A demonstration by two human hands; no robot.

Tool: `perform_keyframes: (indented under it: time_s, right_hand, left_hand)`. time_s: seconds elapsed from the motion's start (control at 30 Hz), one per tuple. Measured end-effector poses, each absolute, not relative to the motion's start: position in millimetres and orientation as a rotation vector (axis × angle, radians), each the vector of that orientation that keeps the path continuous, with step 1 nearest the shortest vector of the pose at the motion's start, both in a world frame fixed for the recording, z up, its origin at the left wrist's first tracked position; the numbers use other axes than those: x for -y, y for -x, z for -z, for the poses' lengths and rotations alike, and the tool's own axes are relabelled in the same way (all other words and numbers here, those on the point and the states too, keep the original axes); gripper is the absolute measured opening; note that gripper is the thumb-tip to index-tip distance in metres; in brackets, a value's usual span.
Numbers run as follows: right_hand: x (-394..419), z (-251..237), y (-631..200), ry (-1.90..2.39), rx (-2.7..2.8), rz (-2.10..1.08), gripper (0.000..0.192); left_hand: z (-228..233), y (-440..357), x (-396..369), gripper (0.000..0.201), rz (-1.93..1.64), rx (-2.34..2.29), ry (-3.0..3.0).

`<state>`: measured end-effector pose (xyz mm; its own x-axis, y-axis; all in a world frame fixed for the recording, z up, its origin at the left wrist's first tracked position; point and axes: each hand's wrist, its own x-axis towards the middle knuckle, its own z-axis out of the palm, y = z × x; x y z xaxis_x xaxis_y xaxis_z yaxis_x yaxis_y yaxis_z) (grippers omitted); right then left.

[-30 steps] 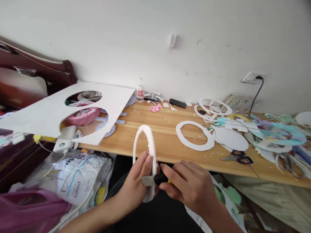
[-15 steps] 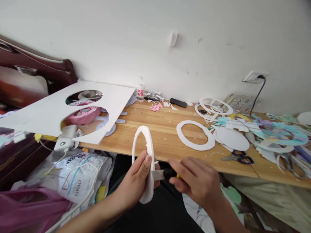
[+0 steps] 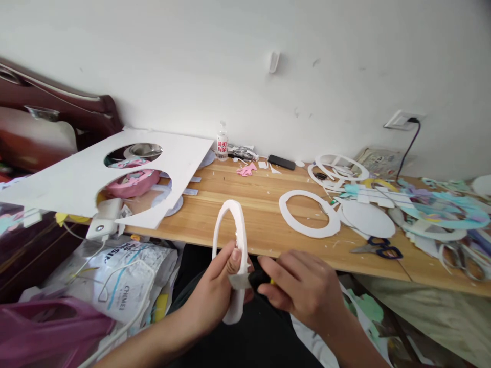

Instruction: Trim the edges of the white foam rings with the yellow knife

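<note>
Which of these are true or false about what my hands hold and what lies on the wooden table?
1. The left hand holds a white foam ring on edge. True.
2. The right hand holds blue-handled scissors. False: it grips a black-handled craft knife; the scissors lie on the wooden table.
3. A flat white foam ring lies on the table. True.
4. The large white foam board is uncut. False: it has round holes.

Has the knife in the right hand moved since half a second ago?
Yes. The knife slid left, toward the foam ring held by the left hand; the right hand also came closer to the ring.
</note>
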<state>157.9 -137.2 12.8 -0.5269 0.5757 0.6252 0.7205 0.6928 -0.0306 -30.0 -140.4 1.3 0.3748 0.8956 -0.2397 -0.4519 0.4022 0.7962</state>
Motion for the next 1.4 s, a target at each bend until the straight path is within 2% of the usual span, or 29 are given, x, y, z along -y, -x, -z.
perform_keyframes:
  time_s: [0.27,0.5,0.7,0.93,1.2,1.4]
  right_hand:
    - [133,-8,-168,1.057,2.282,0.319,0.035]
    - [138,-11,-155,1.005,2.291,0.320,0.037]
    - [131,-9,-172,1.091,2.253,0.373,0.031]
    - [141,-8,-152,1.000,2.301,0.278,0.039]
    - [136,-4,-173,1.101,2.252,0.372,0.031]
    - [143,-8,-153,1.012,2.278,0.336,0.035]
  left_hand:
    - [-2,30,140,0.036,-0.951,-0.601,-0.681]
    - [-2,29,140,0.038,-0.939,-0.754,-0.681]
    - [-2,32,140,0.037,-0.940,-0.565,-0.699]
    - [-4,31,141,0.038,-0.920,-0.756,-0.643]
    - [5,31,140,0.037,-0.934,-0.525,-0.670]
    - [-1,30,144,0.041,-0.929,-0.750,-0.650]
